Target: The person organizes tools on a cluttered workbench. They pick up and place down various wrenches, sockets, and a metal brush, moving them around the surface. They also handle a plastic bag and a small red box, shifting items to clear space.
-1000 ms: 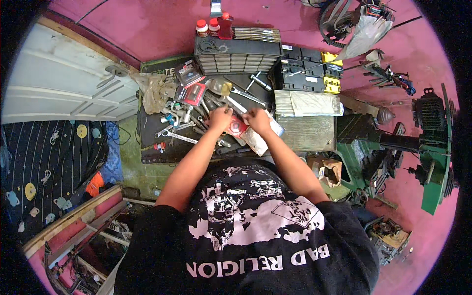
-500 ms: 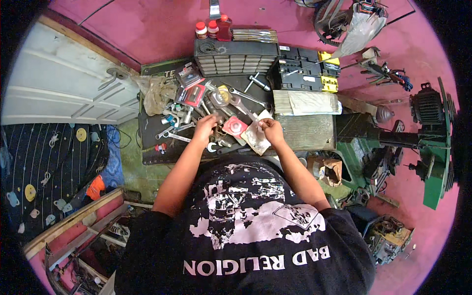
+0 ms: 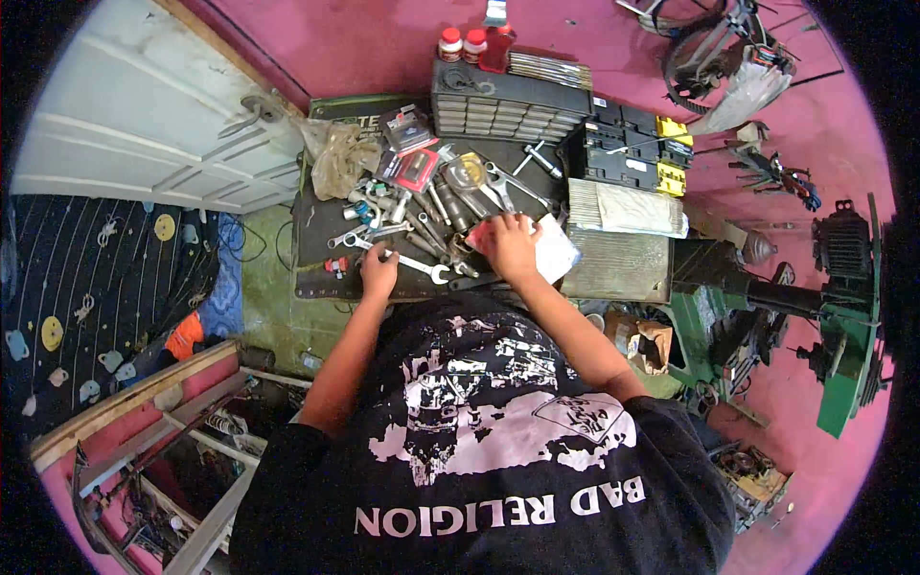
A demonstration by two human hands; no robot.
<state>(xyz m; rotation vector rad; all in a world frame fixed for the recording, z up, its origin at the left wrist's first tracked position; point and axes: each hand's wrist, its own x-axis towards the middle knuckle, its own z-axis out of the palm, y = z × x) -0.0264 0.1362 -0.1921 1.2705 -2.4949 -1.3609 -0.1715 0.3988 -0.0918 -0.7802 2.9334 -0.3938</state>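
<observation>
My left hand [image 3: 379, 272] is at the near left of the tool pile, its fingers closed round the shank of a silver combination wrench [image 3: 414, 264] that lies on the bench. The wrench's open jaw points to the right. My right hand [image 3: 513, 247] lies palm down, fingers spread, over a red card packet [image 3: 478, 236] and a white packet [image 3: 556, 251]; it hides much of both. Beyond that hand are a larger open-end wrench [image 3: 494, 195] and a round clear-and-yellow pack [image 3: 466, 172]. Sockets [image 3: 383, 199] and other metal tools crowd the middle.
At the bench's back stands a small-drawer cabinet [image 3: 508, 120], with black and yellow cases [image 3: 632, 144] to its right. A crumpled plastic bag [image 3: 337, 161] lies at the left, near the door [image 3: 163, 115]. A green machine [image 3: 848, 335] stands far right.
My left hand has moved left from the middle of the pile to the combination wrench. My right hand has gone from pinching the pale packet to lying across the packets. The view has shifted.
</observation>
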